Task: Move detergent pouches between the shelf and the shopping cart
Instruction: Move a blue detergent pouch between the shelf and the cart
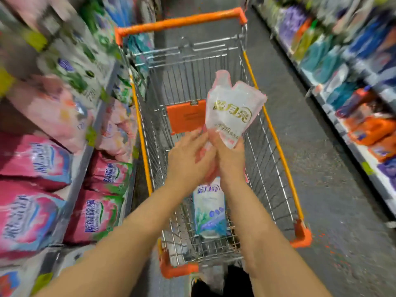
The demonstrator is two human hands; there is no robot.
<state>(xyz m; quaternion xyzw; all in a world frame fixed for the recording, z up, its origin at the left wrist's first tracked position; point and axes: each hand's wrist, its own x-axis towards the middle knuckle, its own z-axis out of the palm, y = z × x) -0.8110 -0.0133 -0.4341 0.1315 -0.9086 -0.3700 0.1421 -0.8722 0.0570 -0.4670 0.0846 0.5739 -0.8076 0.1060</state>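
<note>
A white and pink detergent pouch with gold lettering stands upright above the shopping cart, an orange-rimmed wire basket. My right hand grips the pouch's lower end. My left hand touches the same lower end from the left, its fingers fairly straight. A second pouch, white with blue and green print, lies on the cart's wire floor below my wrists. The shelf on my left holds several pink and green detergent bags.
An orange flap hangs on the cart's far wire panel. Another shelf with blue, purple and orange bottles lines the right side of the aisle. Grey floor runs between that shelf and the cart.
</note>
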